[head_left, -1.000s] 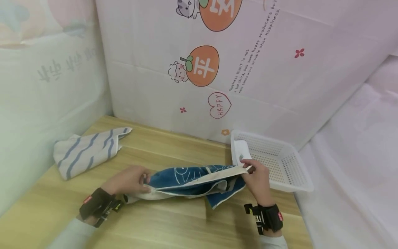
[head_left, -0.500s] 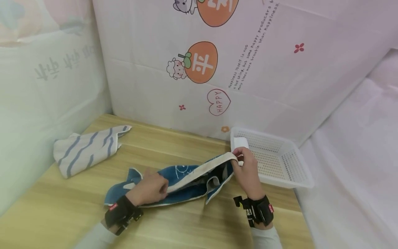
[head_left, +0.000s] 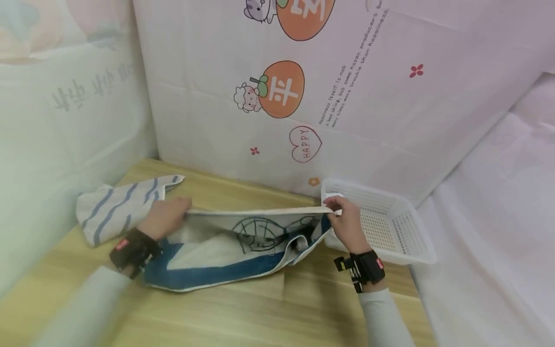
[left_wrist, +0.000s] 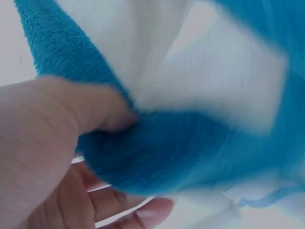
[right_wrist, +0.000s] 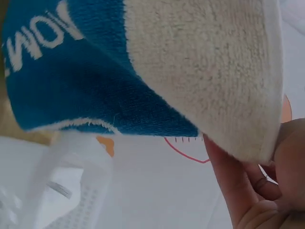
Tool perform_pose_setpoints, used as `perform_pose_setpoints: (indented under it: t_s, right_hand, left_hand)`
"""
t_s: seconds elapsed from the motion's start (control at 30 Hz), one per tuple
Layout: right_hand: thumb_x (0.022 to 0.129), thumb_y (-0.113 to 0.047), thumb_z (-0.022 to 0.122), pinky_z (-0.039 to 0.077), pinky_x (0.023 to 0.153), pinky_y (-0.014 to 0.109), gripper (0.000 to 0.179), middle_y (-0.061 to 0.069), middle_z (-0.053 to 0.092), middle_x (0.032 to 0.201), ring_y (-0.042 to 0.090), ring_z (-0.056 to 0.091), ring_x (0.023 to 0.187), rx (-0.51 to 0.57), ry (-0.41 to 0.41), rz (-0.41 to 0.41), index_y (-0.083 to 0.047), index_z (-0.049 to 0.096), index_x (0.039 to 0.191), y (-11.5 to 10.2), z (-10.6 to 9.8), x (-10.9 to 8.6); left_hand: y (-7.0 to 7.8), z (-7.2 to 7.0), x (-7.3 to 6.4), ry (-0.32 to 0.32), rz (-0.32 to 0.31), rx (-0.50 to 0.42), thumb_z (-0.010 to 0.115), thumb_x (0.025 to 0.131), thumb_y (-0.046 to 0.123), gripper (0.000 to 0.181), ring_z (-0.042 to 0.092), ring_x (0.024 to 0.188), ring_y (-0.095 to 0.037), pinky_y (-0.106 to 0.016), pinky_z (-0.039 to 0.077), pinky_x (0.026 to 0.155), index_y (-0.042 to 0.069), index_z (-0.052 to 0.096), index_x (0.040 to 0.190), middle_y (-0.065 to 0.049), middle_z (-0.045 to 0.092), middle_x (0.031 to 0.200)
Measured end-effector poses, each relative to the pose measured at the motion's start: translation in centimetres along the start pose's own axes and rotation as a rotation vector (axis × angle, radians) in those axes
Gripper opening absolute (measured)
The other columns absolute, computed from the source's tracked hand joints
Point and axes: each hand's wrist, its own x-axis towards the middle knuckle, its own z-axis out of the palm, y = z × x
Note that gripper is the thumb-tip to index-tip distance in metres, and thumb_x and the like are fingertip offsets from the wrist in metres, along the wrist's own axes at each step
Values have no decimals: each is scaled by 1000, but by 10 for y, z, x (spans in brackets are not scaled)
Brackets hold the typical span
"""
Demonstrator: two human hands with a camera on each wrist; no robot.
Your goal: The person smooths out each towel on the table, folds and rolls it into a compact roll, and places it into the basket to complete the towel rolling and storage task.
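A blue and white towel with a line drawing is stretched between both hands, its upper edge taut and its lower part sagging onto the wooden table. My left hand pinches the upper left part; in the left wrist view the thumb presses the blue fabric against the fingers. The right hand pinches the upper right corner beside the basket. White lettering shows on the towel's blue side in the right wrist view, and its pale corner lies between thumb and fingers.
A white plastic basket stands at the back right, with a white item at its left end. At the left lies a crumpled white cloth with blue stripes. Printed white sheets enclose the wooden table.
My left hand has moved from the towel's middle to its upper left, spreading the edge out straight. The towel's pale inner face with the drawing now shows. The right hand keeps its corner.
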Motion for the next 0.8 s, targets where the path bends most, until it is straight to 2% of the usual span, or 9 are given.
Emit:
perform_pose_setpoints:
  t_s: [0.07, 0.1, 0.27, 0.37, 0.47, 0.57, 0.63, 0.7, 0.8]
  right_hand:
    - [88, 15, 64, 58, 74, 45, 26, 20, 68, 98, 33, 67, 90, -38, -27, -11, 3, 69, 111, 5, 0, 11]
    - [89, 16, 62, 58, 76, 46, 27, 21, 68, 99, 34, 66, 91, -60, -41, -18, 3, 69, 111, 7, 1, 17]
    - [88, 21, 49, 53, 80, 50, 31, 24, 64, 98, 39, 61, 91, -174, -54, -93, 8, 70, 107, 22, 2, 45]
    - [88, 21, 47, 50, 82, 52, 30, 26, 62, 99, 41, 58, 92, -171, 37, -120, 10, 68, 106, 23, -7, 58]
    - [95, 16, 47, 47, 84, 53, 24, 29, 57, 104, 43, 54, 96, -143, 160, -120, 11, 65, 109, 13, -22, 65]
    - [101, 9, 44, 45, 83, 50, 21, 28, 54, 107, 41, 51, 97, -128, 253, -113, 10, 62, 111, 0, -36, 63]
    - [102, 7, 43, 43, 78, 45, 20, 26, 53, 107, 38, 50, 93, -117, 285, -113, 9, 61, 112, -7, -40, 52]
    - [102, 6, 46, 41, 75, 40, 19, 24, 56, 104, 33, 51, 90, -116, 308, -134, 8, 62, 111, -12, -40, 35]
    - [100, 3, 56, 42, 68, 32, 13, 19, 63, 97, 25, 53, 79, -113, 309, -188, 6, 65, 109, -15, -29, -1]
  left_hand:
    - [-13, -21, 17, -35, -66, -20, 65, 87, 1, 12, 63, 71, -31, -48, 54, 62, 5, 59, 96, -13, 66, 83]
    - [-19, -29, 24, -27, -81, -28, 63, 89, 1, 12, 63, 73, -33, -50, 54, 64, 2, 57, 99, -16, 66, 84]
    - [-36, -67, 49, 84, -149, -57, 62, 88, -3, 20, 64, 86, -39, -53, 53, 73, -2, 58, 107, -24, 66, 98]
    - [-34, -88, 56, 278, -151, -70, 59, 85, -9, 21, 63, 89, -41, -54, 51, 73, -2, 60, 104, -25, 66, 101]
    - [-30, -108, 56, 524, -112, -72, 55, 81, -14, 22, 62, 88, -44, -56, 48, 72, -1, 61, 98, -24, 66, 102]
    - [-25, -123, 44, 711, -62, -99, 54, 76, -18, 24, 62, 91, -45, -57, 49, 76, -3, 62, 93, -24, 66, 104]
    - [-22, -125, 27, 759, -15, -138, 56, 73, -21, 25, 64, 92, -44, -50, 51, 77, -4, 63, 91, -24, 66, 103]
    - [-24, -118, 5, 747, 40, -171, 61, 69, -24, 29, 64, 89, -41, -35, 53, 79, -4, 65, 91, -23, 68, 100]
    - [-31, -94, -34, 587, 73, -208, 70, 65, -25, 36, 63, 75, -26, -16, 46, 70, 2, 65, 89, -17, 70, 92]
